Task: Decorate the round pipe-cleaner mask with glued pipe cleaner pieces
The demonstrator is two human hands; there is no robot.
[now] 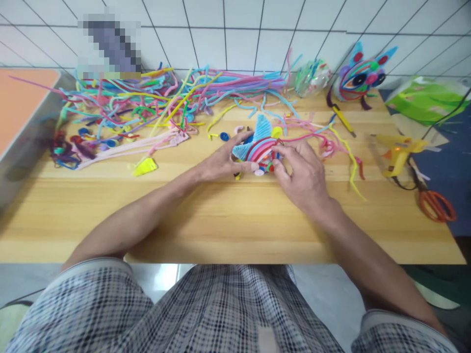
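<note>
Between my hands is a pipe-cleaner animal head point(262, 151) with blue pointed ears and pink, white and red curved bands. My left hand point(224, 159) grips it from the left, thumb along its lower edge and fingers behind. On the opposite side, my right hand point(303, 171) has thumb and index finger pinched at the head's edge. Whether a small piece sits in that pinch is hidden. A yellow round piece point(276, 132) shows just behind the head, and a blue curled disc point(224, 137) lies to the left of it.
Piled pipe cleaners point(243, 86) line the wall. A finished animal head point(358, 81) and a clear ball point(312, 78) stand at the back right. Further right are a yellow cutter point(344, 121), a yellow glue gun point(399, 149) and orange-handled scissors point(437, 206). A grey-edged bin point(35, 132) stands left.
</note>
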